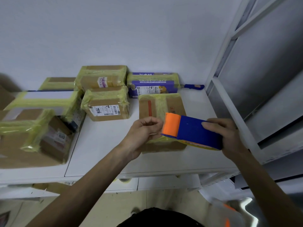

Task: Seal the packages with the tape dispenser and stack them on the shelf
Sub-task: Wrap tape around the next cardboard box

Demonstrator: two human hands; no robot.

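Observation:
My right hand grips the blue and orange tape dispenser just above a flat brown package on the white table. My left hand has its fingers curled at the dispenser's orange front end, seemingly pinching the tape end; the tape itself is hard to make out. The package carries yellowish tape and a red strip, and its near part is hidden by my hands. Several other taped packages lie behind and to the left, among them a purple box.
A grey metal shelf unit stands at the right, close to the table's edge. A blue-handled cutter lies by the wall. A large taped carton fills the left. Below the table edge are floor and scraps.

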